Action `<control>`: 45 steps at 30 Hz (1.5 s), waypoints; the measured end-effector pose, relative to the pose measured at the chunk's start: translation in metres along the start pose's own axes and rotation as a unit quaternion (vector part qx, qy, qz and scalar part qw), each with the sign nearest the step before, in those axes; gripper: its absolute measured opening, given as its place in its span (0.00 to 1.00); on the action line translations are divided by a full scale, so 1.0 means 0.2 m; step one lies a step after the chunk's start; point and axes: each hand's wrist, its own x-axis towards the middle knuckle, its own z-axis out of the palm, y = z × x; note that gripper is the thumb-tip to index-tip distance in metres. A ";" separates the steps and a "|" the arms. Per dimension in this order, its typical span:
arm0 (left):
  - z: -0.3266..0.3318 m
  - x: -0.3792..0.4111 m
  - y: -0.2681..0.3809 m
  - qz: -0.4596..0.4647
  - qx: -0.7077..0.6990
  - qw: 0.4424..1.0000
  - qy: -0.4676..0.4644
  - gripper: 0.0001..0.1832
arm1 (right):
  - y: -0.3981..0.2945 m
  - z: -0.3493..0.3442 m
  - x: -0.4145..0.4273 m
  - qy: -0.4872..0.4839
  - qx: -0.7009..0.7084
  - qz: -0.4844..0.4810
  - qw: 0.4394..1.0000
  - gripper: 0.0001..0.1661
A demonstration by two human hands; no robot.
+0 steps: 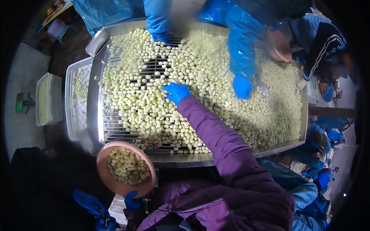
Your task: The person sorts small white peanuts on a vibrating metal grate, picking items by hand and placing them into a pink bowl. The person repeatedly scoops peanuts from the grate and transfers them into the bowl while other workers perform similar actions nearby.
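My right hand [177,92], in a blue glove and purple quilted sleeve, reaches over a steel sorting table and touches the pale green oval fruits or pods [144,101] spread on its bars. Its fingers are spread a little; whether they hold a piece is hard to see. My left hand [133,200], gloved in blue, grips the near rim of a pink plastic bowl [103,173]. The bowl overlaps the table's near left corner, with many of the same pale pieces inside. Dark metal bars [111,124] show between the pieces at the left.
Co-workers' blue-gloved hands [242,87] [159,37] work across the table. Another pink bowl [284,53] is at the far right. A white perforated crate [69,101] stands against the left end, a filled white tub [56,101] beyond it. Blue-gloved hands [89,203] are at the lower left.
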 end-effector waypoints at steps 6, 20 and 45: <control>-0.03 0.05 -0.01 -0.015 0.061 0.997 -0.034 0.38 | 0.03 0.15 0.14 -0.019 -0.017 0.056 0.998 0.09; -0.04 -0.01 0.08 -0.047 0.072 0.996 -0.015 0.35 | -0.53 -0.25 -0.67 0.138 0.337 0.052 0.930 0.28; 0.01 0.01 0.04 -0.019 0.066 0.998 0.000 0.32 | 0.95 -0.02 -0.81 0.159 -0.261 0.435 0.847 0.51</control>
